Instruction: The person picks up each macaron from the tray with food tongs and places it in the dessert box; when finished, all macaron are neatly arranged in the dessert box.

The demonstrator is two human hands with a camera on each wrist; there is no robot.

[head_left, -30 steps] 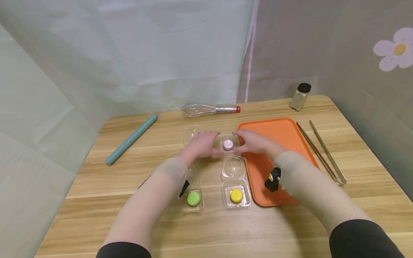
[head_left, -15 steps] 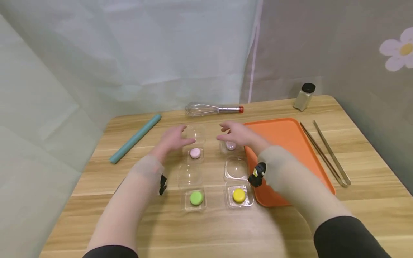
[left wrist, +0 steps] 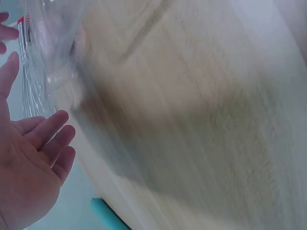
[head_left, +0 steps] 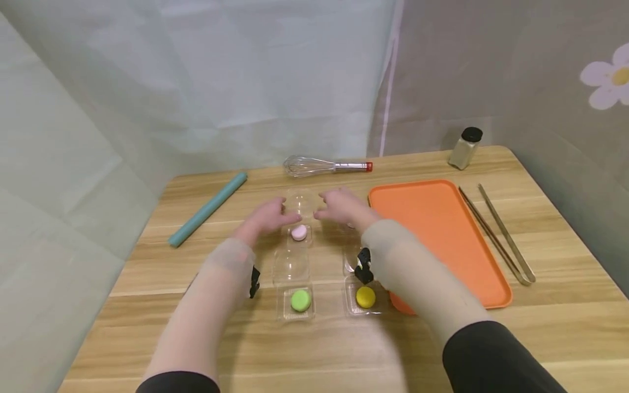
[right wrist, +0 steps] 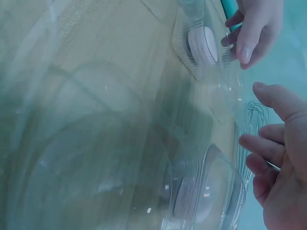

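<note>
Lid (head_left: 298,204) edges sit between both open hands.

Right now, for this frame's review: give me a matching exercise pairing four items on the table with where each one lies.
Things:
1. whisk
2. orange tray
3. green macaron
4. teal rolling pin

Places:
A. near row, in an open clear box
B. far edge, middle of the table
C. left side, lying at a slant
D. right of the clear boxes

Pairs: 1-B, 2-D, 3-A, 4-C
</note>
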